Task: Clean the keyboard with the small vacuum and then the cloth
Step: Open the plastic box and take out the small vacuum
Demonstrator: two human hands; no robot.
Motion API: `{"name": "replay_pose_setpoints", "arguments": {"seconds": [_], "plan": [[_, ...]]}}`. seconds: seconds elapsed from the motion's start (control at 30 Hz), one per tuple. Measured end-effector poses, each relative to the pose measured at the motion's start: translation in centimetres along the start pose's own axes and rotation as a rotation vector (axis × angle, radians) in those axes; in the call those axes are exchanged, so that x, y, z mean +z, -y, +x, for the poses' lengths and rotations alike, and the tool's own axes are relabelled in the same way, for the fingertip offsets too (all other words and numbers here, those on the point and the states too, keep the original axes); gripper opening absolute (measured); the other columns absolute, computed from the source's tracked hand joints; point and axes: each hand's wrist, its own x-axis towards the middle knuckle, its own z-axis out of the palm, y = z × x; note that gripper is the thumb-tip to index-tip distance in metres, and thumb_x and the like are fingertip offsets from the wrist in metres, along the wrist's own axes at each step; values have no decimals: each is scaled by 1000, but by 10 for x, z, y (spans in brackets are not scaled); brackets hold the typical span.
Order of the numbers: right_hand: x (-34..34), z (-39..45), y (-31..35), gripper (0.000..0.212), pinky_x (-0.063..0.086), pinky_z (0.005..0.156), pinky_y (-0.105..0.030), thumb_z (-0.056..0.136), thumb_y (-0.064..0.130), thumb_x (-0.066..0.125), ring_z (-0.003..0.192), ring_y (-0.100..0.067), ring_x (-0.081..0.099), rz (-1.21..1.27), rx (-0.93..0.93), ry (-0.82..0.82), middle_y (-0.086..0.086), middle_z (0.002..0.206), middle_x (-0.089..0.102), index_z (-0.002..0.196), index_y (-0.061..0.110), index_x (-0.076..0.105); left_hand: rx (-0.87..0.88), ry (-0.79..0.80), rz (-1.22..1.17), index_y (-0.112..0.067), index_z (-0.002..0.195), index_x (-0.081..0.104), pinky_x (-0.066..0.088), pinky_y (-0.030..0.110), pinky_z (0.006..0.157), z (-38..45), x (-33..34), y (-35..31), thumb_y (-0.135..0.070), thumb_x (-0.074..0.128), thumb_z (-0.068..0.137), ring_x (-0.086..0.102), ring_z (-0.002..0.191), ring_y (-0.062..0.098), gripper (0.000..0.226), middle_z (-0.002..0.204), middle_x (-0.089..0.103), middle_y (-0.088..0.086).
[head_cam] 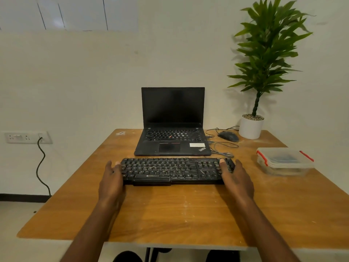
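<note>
A black keyboard [173,171] with dusty, streaked keys lies across the middle of the wooden table [170,210], in front of the laptop. My left hand [111,180] holds its left end, thumb on the top edge. At the right end my right hand [236,178] grips the same way, with the thumb lying on the number keys and the fingers round the side. No vacuum or cloth shows in the open.
An open black laptop [172,127] stands behind the keyboard. To its right are a wired mouse [228,136] with loose cable and a potted plant [251,127]. A clear lidded box [284,161] with red clips, something blue inside, sits at the right. The table is dusty.
</note>
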Motion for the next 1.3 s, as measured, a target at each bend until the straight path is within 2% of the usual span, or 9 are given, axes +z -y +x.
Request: {"name": "replay_pose_setpoints", "arguments": {"seconds": [0.1, 0.23, 0.37, 0.47, 0.67, 0.83, 1.03, 1.13, 1.3], "plan": [[-11, -19, -5, 77, 44, 104, -50, 94, 70, 40, 133, -33, 49, 29, 8, 18, -8, 150, 49, 154, 22, 31, 10, 0, -66, -30, 165, 29, 37, 38, 106, -16, -14, 6, -42, 39, 113, 45, 143, 27, 54, 159, 45, 1], [-29, -54, -13, 77, 43, 102, -49, 92, 75, 38, 132, -31, 51, 114, -21, 28, -4, 148, 51, 153, 27, 34, 32, 13, -96, -42, 160, 32, 34, 54, 122, -34, -39, 15, -59, 42, 107, 42, 148, 27, 56, 163, 44, 1], [-49, -86, -17, 81, 37, 107, -49, 89, 76, 37, 137, -31, 45, 160, -34, 51, -3, 153, 46, 155, 29, 30, 70, -21, -82, -35, 162, 36, 32, 40, 115, -59, -57, 10, -47, 41, 112, 39, 149, 23, 52, 163, 43, -2], [-59, -107, -22, 90, 35, 111, -49, 82, 82, 34, 140, -29, 43, 193, -45, 49, 0, 156, 42, 156, 31, 28, 71, -23, -81, -37, 161, 37, 30, 39, 111, -80, -66, 4, -46, 41, 111, 36, 151, 21, 51, 165, 41, -3], [-67, -131, -38, 97, 36, 110, -51, 78, 92, 32, 139, -27, 44, 203, -49, 37, 4, 156, 43, 155, 33, 26, 56, -10, -61, -42, 159, 38, 33, 51, 120, -109, -77, 17, -53, 42, 109, 38, 150, 24, 52, 164, 41, -2], [-67, -145, -44, 100, 34, 111, -49, 76, 91, 30, 141, -25, 42, 179, -60, 48, 3, 156, 43, 156, 31, 27, 31, 13, 13, -42, 161, 35, 33, 51, 118, -122, -79, 18, -54, 40, 109, 39, 150, 27, 54, 164, 43, 0], [-64, -147, -46, 76, 39, 103, -45, 90, 75, 36, 135, -24, 45, 126, -109, 24, 2, 149, 48, 151, 30, 32, 72, 40, 190, -42, 163, 27, 31, 59, 119, -128, -79, 18, -60, 36, 107, 40, 149, 30, 60, 162, 45, -1], [-62, -147, -51, 72, 44, 98, -43, 90, 80, 29, 128, -23, 49, 96, -151, 21, 4, 142, 53, 144, 33, 37, 108, 41, 288, -41, 164, 24, 37, 62, 115, -125, -79, 27, -66, 34, 105, 42, 147, 30, 65, 158, 50, 2], [-62, -142, -54, 89, 33, 115, -53, 87, 80, 25, 147, -28, 31, 55, -101, 46, 1, 160, 35, 159, 28, 17, 157, 16, 422, -31, 166, 22, 34, 62, 118, -128, -71, 28, -68, 33, 100, 33, 153, 32, 77, 163, 44, 7]]}}
